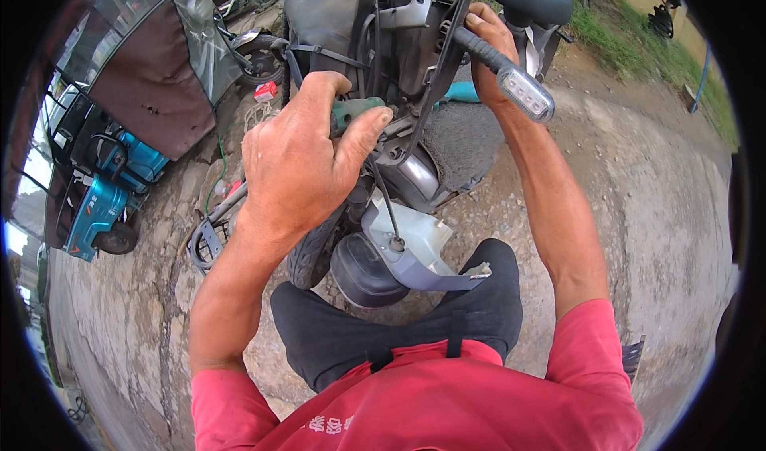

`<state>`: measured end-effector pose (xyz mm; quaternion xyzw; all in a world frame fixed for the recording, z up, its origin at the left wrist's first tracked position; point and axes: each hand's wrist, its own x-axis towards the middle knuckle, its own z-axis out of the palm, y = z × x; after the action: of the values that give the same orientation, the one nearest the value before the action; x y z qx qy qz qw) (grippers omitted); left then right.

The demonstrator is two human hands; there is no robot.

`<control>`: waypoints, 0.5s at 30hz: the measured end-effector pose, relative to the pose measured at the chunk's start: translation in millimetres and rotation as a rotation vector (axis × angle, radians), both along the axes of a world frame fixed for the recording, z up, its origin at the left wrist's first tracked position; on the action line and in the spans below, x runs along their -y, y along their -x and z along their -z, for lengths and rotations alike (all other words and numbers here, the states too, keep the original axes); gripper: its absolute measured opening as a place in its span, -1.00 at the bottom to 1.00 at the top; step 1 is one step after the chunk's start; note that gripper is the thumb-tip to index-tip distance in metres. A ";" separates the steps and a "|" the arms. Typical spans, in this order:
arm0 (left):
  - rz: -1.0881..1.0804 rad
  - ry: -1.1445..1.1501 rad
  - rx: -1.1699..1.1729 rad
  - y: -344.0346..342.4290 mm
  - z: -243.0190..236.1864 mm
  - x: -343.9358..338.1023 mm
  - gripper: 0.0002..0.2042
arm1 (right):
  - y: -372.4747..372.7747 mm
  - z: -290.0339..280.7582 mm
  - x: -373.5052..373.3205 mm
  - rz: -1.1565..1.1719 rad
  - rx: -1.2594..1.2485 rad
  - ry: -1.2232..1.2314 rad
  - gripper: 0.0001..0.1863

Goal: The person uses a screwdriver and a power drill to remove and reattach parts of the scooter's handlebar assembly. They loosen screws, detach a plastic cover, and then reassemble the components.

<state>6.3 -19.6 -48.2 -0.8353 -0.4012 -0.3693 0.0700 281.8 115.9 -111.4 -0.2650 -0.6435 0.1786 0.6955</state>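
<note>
My left hand (pixel 291 152) is closed around a green handle (pixel 357 112), which looks like a screwdriver's; its tip is lost among dark parts. It points at the stripped front of a scooter (pixel 415 144). My right hand (pixel 491 48) grips the edge of a black panel (pixel 448 48), partly hidden by a turn signal (pixel 524 92) on a ribbed stalk. A loose silver-grey body panel (pixel 415 248) hangs by a cable below the frame, in front of my knees. Beside it are a rounded black part (pixel 367 271) and the front tyre (pixel 311 252).
A blue three-wheeler (pixel 104 204) with a brown and clear cover (pixel 148 60) stands at the left. A small red box (pixel 266 91) and a black metal rack (pixel 207 244) lie on cracked concrete. The scooter's black seat or backrest (pixel 531 0) rises beyond my right hand. Grass (pixel 630 44) borders the far right.
</note>
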 end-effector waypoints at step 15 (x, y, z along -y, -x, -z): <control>0.129 -0.151 0.092 -3.7 4.4 -3.0 -0.61 | 2.4 -1.7 2.1 0.036 0.012 0.005 -0.69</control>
<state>9.9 -16.7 -52.5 -0.8340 -0.3204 -0.4400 0.0901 279.4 113.8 -109.7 -0.2796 -0.6421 0.1660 0.6942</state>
